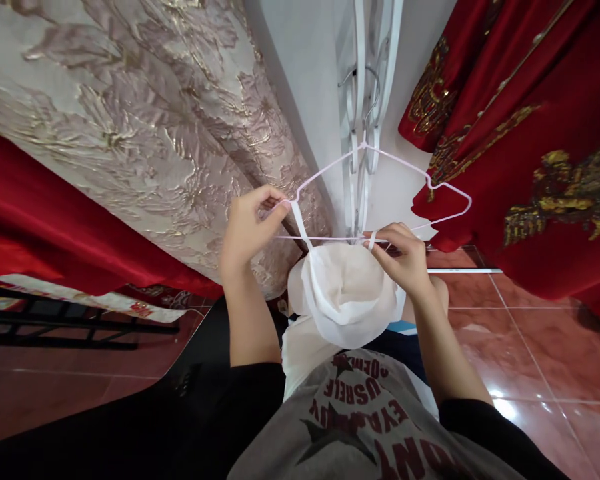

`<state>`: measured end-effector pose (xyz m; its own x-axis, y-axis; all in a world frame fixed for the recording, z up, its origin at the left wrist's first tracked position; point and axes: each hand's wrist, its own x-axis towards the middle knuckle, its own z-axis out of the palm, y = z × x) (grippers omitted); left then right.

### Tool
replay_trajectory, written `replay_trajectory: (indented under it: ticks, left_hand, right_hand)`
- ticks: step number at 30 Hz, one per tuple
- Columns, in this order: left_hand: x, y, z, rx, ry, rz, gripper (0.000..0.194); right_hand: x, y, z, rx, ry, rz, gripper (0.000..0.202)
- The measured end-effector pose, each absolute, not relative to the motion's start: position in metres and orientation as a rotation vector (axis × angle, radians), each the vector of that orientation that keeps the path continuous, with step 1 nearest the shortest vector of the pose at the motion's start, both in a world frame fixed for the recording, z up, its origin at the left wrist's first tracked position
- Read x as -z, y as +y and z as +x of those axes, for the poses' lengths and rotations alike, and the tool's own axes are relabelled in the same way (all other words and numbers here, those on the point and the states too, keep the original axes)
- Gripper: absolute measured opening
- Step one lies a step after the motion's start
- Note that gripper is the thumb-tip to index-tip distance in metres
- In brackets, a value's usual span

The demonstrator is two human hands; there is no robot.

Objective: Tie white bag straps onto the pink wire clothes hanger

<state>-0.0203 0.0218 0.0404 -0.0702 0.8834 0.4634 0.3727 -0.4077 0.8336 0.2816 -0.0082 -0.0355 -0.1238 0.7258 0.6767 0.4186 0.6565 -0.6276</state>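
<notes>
A thin pale pink hanger [330, 164] hangs by its metal hook from a white rack [360, 60]. Its left notch carries one strap of a white garment [350, 293]. My left hand [253, 223] pinches the hanger's left end beside that strap. Near the middle of the hanger's lower bar, my right hand [403, 257] has its fingers closed on the garment's other strap. The garment's opening gapes below the bar, and its lower part drapes over my lap.
Cream embossed fabric [180, 133] hangs at the left, with red cloth [80, 220] below it. Red embroidered garments [525, 167] hang at the right. A black rack [70, 327] stands at the lower left. Reddish tiles [530, 347] cover the floor.
</notes>
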Motion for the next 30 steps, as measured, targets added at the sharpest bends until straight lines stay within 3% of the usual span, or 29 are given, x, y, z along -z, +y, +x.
replay_trajectory:
  ticks: [5,8,11,18,24,26,30]
  left_hand:
    - [0.014,0.012,-0.011,-1.852,1.178,1.274,0.019]
    - [0.048,0.0,0.014,-1.864,0.978,0.953,0.043]
    - [0.065,-0.006,0.04,-1.891,0.913,0.844,0.05]
    - [0.059,-0.005,0.051,-1.946,0.925,0.934,0.046]
    - [0.051,-0.006,0.046,-1.953,0.96,0.938,0.043]
    - [0.05,-0.006,0.046,-1.932,0.932,0.937,0.043]
    - [0.051,-0.004,0.048,-1.909,0.916,0.917,0.042]
  right_hand:
    - [0.037,-0.005,0.284,-0.324,-1.749,-0.915,0.008]
    - [0.038,-0.005,0.282,-0.304,-1.744,-0.907,0.007]
    - [0.037,-0.007,0.279,-0.266,-1.755,-0.896,0.007]
    - [0.046,-0.006,0.307,-0.076,-1.574,-0.997,0.022]
    - [0.051,0.012,0.38,0.08,-1.318,-1.075,0.061]
    - [0.04,0.017,0.393,0.054,-1.4,-1.089,0.06]
    - [0.005,0.021,0.392,-0.123,-1.605,-1.089,0.04]
